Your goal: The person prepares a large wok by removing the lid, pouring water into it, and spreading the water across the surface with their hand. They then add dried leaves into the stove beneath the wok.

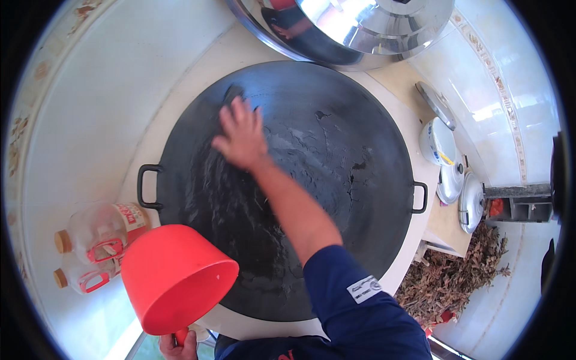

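A large black iron wok (382, 216) with a loop handle on each side lies before me, its inner surface streaked with wet, glossy patches. My right hand (243, 135) is over the wok's upper left part, fingers spread and nothing in it. Whether its palm touches the metal I cannot tell. By its short handle, my left hand (178, 346) grips a red plastic water dipper (168, 270). The dipper is tilted, its mouth turned toward the wok's lower left rim. Little of its inside shows.
A big shiny metal lid (382, 27) leans behind the wok. Clear plastic jugs (96, 234) stand at the left wall. To the right are a white enamel pot (438, 141), lidded aluminium pots (471, 202) and a heap of dry leafy branches (450, 274).
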